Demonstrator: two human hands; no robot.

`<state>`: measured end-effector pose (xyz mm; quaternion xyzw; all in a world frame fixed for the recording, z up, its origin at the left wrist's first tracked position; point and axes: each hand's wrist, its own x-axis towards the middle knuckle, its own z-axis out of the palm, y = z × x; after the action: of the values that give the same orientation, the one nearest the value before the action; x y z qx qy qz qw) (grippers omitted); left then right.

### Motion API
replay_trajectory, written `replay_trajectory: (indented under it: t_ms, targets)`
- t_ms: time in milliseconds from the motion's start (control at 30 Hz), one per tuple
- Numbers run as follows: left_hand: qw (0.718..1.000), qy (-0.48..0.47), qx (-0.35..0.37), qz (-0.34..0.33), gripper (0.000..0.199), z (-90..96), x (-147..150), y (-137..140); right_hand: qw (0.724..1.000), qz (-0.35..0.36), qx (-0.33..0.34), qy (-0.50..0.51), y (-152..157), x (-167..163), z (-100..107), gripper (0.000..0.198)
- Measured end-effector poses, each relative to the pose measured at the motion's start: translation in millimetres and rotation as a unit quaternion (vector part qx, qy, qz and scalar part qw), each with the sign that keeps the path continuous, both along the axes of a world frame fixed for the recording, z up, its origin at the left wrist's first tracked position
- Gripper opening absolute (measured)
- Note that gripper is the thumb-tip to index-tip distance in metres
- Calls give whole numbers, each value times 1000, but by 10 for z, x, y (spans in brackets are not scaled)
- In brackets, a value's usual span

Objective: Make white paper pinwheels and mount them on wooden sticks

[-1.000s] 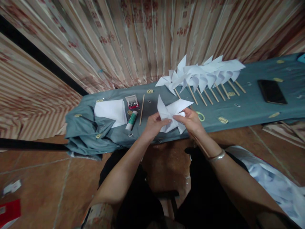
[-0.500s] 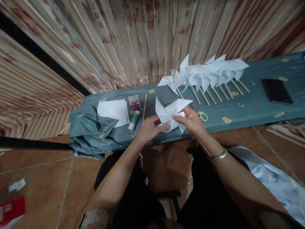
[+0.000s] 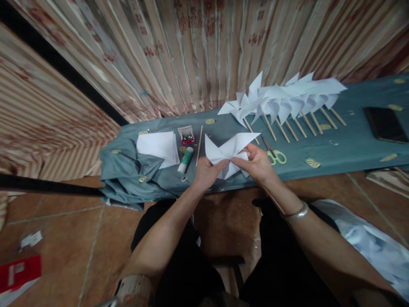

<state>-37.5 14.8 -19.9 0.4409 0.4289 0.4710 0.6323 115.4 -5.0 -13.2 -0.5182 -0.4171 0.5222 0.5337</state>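
Hands together: your left hand and right hand both pinch closed on the white paper pinwheel above the counter, glue stick nearby.

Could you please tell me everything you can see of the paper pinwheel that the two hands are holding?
The pinwheel is white paper folded into pointed blades that fan out from its middle, with no stick visible on it. It sits low over the near edge of the teal cloth; whether it rests on the cloth I cannot tell. The left hand and right hand pinch it near the centre, fingers meeting there. Its longest blade points up and right, towards the scissors.
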Motion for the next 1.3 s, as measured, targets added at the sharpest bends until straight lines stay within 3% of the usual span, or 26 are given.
replay_trajectory:
  t_ms: [300, 700, 933, 1133, 1300]
  targets:
    - [999, 48, 10, 24, 22, -30, 6, -24, 998, -26, 27, -51, -18, -36, -42, 42]
    - [998, 54, 8, 26, 27, -82, -27, -16, 987, -45, 53, -146, -52, -67, -113, 35]
    - [997, -17, -55, 50, 25, -39, -64, -10, 999, -22, 25, -39, -31, -91, -56, 58]
    - [987, -73, -108, 90, 32, -3, -157, 52, 994, -108, 21, -22, 24, 80, -62, 55]
    - [983, -104, -112, 100, 36, -15, -256, 90, 991, -120, 28, -49, 19, 184, -160, 52]
